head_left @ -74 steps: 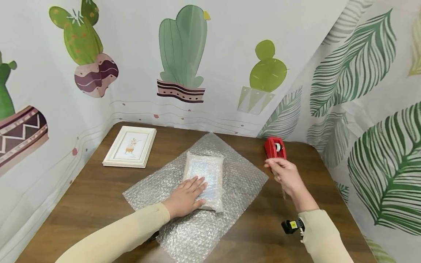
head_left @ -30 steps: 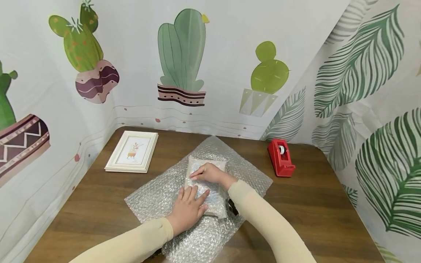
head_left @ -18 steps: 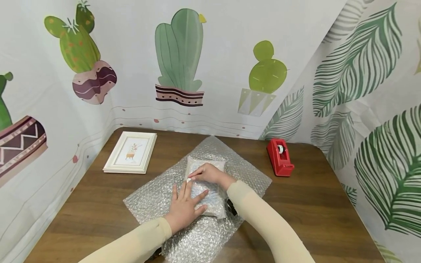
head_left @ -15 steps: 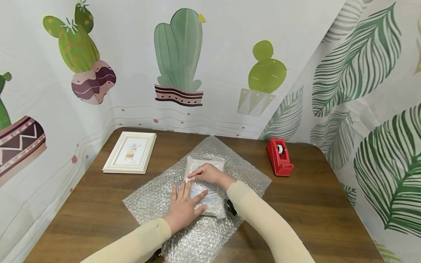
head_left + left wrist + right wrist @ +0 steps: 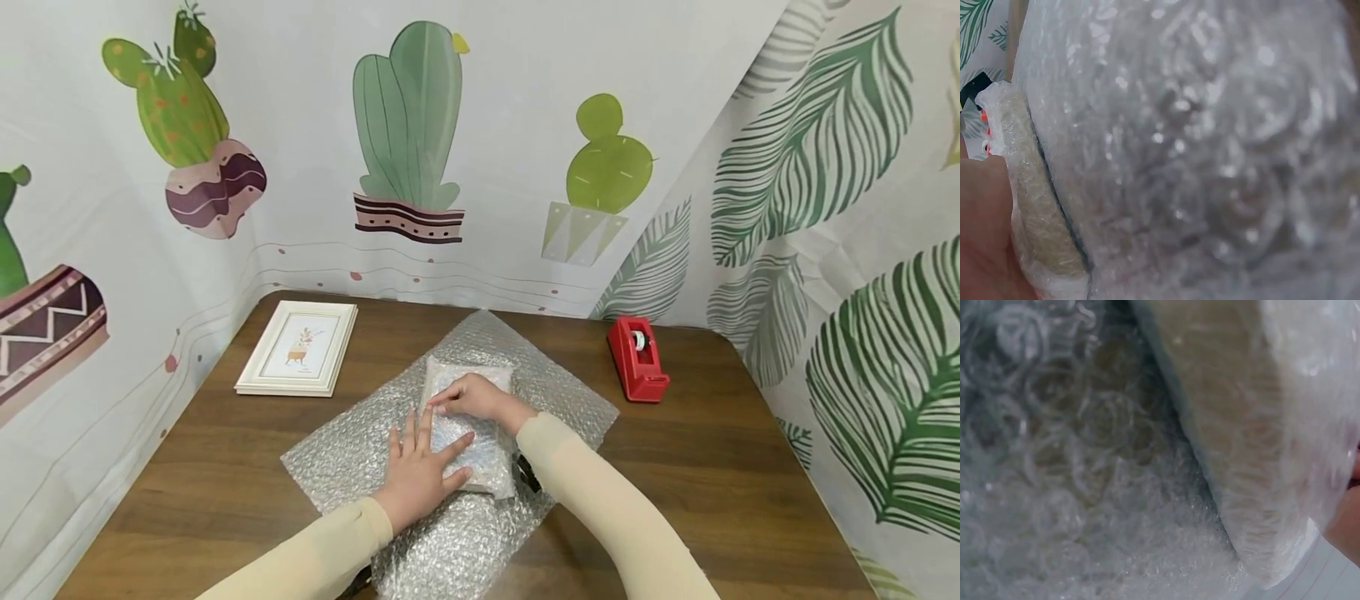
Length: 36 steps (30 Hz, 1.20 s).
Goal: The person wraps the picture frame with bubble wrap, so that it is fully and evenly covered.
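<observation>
A flat block wrapped in bubble wrap (image 5: 487,457) lies on a larger bubble wrap sheet (image 5: 450,554) in the head view. My left hand (image 5: 416,482) presses on its left side, fingers spread and straight. Over its upper part, my right hand (image 5: 476,395) has thumb and index pinched together at the left index fingertip. They seem to hold a small piece of tape, barely visible now. In the left wrist view, the wrapped block (image 5: 1047,212) shows its side beside my left hand (image 5: 985,231). The right wrist view shows its blurred edge and part of my right hand (image 5: 1344,531).
A white picture frame (image 5: 297,348) lies at the back left of the wooden table (image 5: 697,467). A red tape dispenser (image 5: 637,360) stands at the back right. A patterned cloth (image 5: 517,167) hangs behind and beside the table.
My right hand came from near the tape dispenser, a clear strip hanging from it, to the wrapped block. My left fingers spread and shifted slightly left, reaching the right fingertips. A white glint there has faded.
</observation>
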Each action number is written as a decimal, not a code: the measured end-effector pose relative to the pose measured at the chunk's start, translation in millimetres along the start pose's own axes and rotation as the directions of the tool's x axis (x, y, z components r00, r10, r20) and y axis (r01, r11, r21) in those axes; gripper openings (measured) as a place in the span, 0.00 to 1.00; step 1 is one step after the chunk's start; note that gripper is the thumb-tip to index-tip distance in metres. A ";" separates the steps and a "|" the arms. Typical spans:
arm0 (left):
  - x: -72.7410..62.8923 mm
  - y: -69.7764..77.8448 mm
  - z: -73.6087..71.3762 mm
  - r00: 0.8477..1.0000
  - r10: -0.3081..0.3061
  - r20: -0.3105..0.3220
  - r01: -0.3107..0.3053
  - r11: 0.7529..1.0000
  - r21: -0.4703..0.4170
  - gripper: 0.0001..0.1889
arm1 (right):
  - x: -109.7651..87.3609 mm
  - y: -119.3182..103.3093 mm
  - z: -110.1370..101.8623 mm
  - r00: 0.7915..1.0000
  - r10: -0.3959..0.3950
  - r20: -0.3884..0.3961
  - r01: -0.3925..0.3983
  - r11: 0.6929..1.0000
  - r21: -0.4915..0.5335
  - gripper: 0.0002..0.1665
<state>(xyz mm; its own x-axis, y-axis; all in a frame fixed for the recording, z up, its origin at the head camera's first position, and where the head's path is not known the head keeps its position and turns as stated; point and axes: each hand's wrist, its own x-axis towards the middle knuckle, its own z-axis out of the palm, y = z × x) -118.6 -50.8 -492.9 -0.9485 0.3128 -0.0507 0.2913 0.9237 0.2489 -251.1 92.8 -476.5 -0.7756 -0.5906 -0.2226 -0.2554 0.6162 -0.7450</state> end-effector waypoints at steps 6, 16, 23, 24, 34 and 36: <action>1.0 0.6 0.6 1.000 -0.009 0.001 0.009 0.999 0.051 0.28 | -8.2 -1.5 -2.0 1.000 0.007 -0.016 -0.007 1.000 -0.007 0.17; 5.0 -6.4 -4.6 0.992 0.128 -0.012 -0.125 0.983 0.136 0.28 | -15.9 -7.5 -1.8 0.968 0.114 -0.223 -0.191 0.912 -0.363 0.31; 4.7 -8.6 -6.6 0.986 0.169 0.008 -0.168 0.972 0.165 0.29 | -17.3 -5.2 2.1 0.951 0.180 -0.252 -0.271 0.877 -0.397 0.38; 4.5 -8.4 -6.5 0.985 0.174 0.003 -0.173 0.973 0.156 0.29 | -18.0 -4.7 1.4 0.950 0.185 -0.251 -0.275 0.876 -0.397 0.37; 4.4 -9.3 -6.1 0.987 0.162 -0.009 -0.159 0.981 0.113 0.29 | -30.9 1.6 -11.2 0.886 0.347 -0.309 -0.456 0.775 -0.437 0.32; 4.2 -9.1 -7.2 0.986 0.169 -0.016 -0.166 0.979 0.117 0.28 | -33.5 3.4 -12.0 0.871 0.362 -0.332 -0.483 0.756 -0.443 0.33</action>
<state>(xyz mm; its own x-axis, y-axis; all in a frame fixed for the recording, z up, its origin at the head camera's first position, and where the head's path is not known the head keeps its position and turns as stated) -126.1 -59.5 -488.4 -0.8877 0.4604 0.0078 0.4569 0.8786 0.1393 -232.9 121.0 -464.0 -0.9596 -0.1187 -0.2553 -0.0743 0.9814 -0.1771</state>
